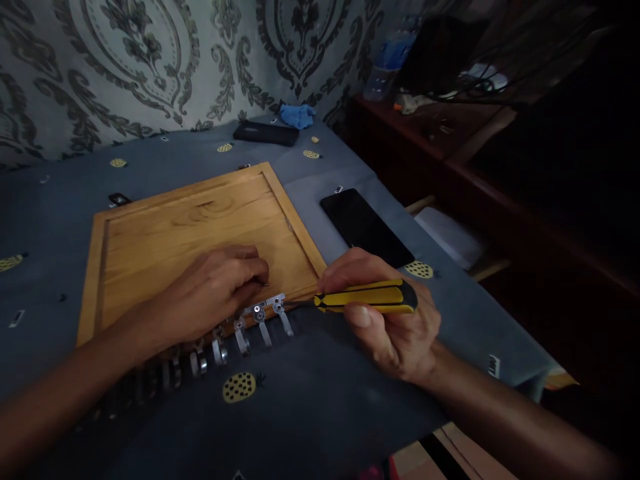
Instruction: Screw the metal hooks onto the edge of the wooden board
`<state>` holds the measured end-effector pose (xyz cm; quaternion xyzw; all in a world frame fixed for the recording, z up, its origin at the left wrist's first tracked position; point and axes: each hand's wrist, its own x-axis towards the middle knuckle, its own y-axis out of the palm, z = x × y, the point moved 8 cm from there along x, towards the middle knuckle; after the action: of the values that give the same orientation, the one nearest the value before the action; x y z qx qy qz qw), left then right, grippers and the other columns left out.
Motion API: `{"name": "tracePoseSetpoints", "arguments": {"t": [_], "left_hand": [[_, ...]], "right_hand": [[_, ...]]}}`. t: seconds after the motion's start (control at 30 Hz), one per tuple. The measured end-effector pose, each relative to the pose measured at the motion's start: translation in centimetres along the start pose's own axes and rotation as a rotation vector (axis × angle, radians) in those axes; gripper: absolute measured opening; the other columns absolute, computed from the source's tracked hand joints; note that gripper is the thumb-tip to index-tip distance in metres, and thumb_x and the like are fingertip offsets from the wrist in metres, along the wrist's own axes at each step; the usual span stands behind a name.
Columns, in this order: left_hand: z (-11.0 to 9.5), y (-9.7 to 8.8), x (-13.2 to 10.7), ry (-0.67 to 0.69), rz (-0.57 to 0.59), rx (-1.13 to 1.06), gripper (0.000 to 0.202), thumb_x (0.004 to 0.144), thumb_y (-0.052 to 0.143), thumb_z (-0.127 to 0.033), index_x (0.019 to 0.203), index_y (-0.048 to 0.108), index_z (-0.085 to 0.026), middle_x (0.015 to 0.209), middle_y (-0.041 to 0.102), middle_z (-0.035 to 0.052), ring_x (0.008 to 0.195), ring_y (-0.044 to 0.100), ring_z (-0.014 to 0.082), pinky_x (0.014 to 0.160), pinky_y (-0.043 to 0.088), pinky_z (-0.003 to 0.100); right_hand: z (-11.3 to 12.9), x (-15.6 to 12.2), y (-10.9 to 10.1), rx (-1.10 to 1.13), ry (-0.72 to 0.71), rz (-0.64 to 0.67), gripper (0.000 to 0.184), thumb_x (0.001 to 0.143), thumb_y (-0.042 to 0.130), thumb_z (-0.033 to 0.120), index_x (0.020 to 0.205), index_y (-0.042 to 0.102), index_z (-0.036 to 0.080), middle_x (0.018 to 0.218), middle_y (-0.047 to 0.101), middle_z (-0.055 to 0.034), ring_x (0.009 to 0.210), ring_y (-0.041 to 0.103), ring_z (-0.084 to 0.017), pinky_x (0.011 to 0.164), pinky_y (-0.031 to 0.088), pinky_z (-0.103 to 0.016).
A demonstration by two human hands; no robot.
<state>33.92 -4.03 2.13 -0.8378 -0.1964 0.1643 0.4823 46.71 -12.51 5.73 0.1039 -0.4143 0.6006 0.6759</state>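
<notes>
A wooden panel (200, 220) with a raised frame lies flat on a dark blue patterned cloth. Along its near edge runs a metal strip with several curved hooks (242, 337), and a screw head shows on it. My right hand (400, 327) grips a yellow and black screwdriver (367, 297), its shaft pointing left toward the right end of the strip. Whether the tip touches the strip I cannot tell. My left hand (220, 287) rests over the panel's near edge, fingers curled and closed; a tiny glint shows at the fingertips, too small to name.
A black phone (367, 227) lies right of the panel. Farther back are a dark flat case (266, 133) and a crumpled blue cloth (297, 116) by the patterned wall. At right stands a dark red wooden unit (425, 143) bearing a plastic bottle (390, 67) and cables.
</notes>
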Motion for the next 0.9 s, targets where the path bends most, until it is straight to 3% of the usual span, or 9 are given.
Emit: {"name": "tracePoseSetpoints", "arguments": {"t": [0.17,0.33,0.7,0.9], "left_hand": [[0.3,0.4,-0.1,-0.05,0.06,0.089,0.021,0.092,0.042,-0.012,0.085,0.061,-0.018,0.086,0.061,0.0033,0.079,0.057,0.018,0.07,0.042,0.031],[0.5,0.5,-0.7,-0.068,0.022,0.096,0.019,0.095,0.04,-0.018,0.084,0.055,-0.018,0.082,0.058,0.0032,0.074,0.055,0.0187,0.067,0.041,0.032],[0.7,-0.6,-1.3,-0.076,-0.037,-0.059,0.019,0.095,0.044,-0.018,0.102,0.062,-0.021,0.097,0.069,0.0012,0.087,0.063,0.0174,0.078,0.046,0.03],[0.3,-0.3,-0.6,-0.04,-0.019,-0.002,0.021,0.095,0.042,-0.015,0.095,0.064,-0.017,0.09,0.067,0.0038,0.081,0.062,0.0174,0.073,0.045,0.03]], "right_hand": [[0.0,0.1,0.0,-0.012,0.017,0.021,0.021,0.101,0.044,0.036,0.091,0.057,0.022,0.076,0.059,-0.0021,0.065,0.06,-0.015,0.058,0.051,-0.031],[0.2,0.1,0.0,-0.023,-0.011,0.025,0.02,0.102,0.041,0.034,0.094,0.055,0.022,0.077,0.058,-0.0026,0.068,0.061,-0.016,0.058,0.052,-0.031],[0.1,-0.1,0.0,-0.009,-0.073,0.002,0.015,0.1,0.047,0.03,0.094,0.054,0.019,0.078,0.057,-0.0025,0.071,0.06,-0.015,0.058,0.051,-0.028],[0.3,0.1,-0.1,-0.031,-0.051,0.018,0.015,0.1,0.047,0.03,0.093,0.055,0.019,0.077,0.058,-0.0026,0.068,0.061,-0.015,0.058,0.051,-0.028]]}}
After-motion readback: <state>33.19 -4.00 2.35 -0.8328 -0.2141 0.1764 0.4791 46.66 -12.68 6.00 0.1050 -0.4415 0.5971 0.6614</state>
